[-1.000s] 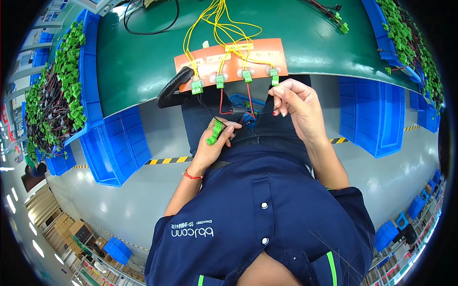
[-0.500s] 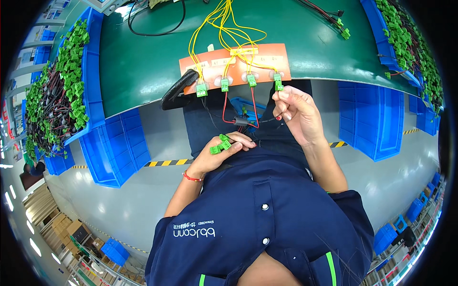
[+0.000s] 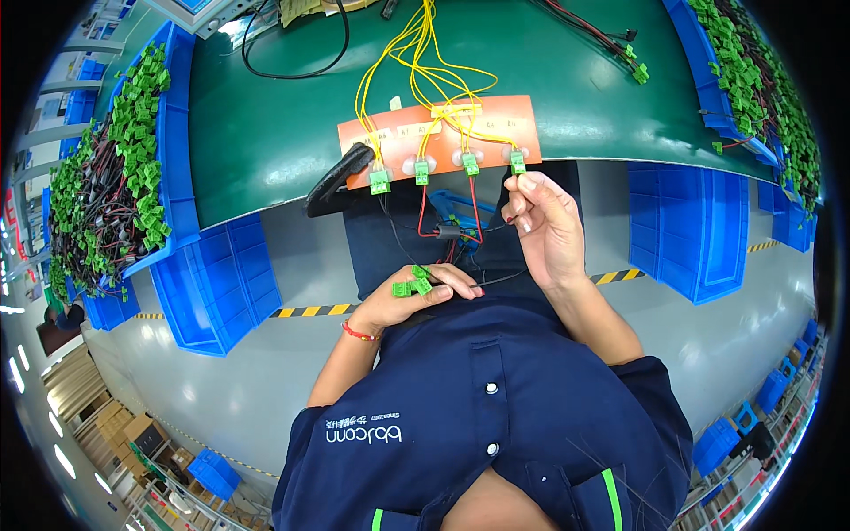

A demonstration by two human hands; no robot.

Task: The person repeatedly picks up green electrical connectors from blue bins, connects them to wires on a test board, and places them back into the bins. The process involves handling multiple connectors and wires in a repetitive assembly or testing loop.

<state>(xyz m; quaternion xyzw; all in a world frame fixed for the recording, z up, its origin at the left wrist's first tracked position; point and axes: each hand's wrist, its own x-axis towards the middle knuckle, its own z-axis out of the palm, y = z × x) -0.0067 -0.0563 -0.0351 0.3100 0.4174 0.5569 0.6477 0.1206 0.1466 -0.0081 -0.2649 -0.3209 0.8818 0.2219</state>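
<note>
An orange board [image 3: 441, 133] lies at the bench's near edge, with a row of green connectors fed by yellow wires. My right hand [image 3: 556, 232] is closed, thumb and forefinger pinching the green connector [image 3: 518, 165] at the board's right end. A black wire runs from below those fingers to a dark sleeve [image 3: 450, 233] on the red wires hanging from the middle connectors. Low in front of my body, my left hand [image 3: 394, 303] is closed around several loose green plugs [image 3: 413, 285]. A black wire passes by its fingertips; where the plugs' wires lead is partly hidden.
Blue bins heaped with green-plugged harnesses stand at left [image 3: 174, 133] and right [image 3: 699, 66]. Lower blue crates [image 3: 217, 288] hang below the green bench [image 3: 575, 115]. A black handle [image 3: 339, 181] juts from the board's left end. A loose harness [image 3: 611, 40] lies at far right.
The view has shifted slightly. My right hand stays at the right-end connector. In my left hand the green plugs have turned and sit lower, and more black wire shows beside its fingertips.
</note>
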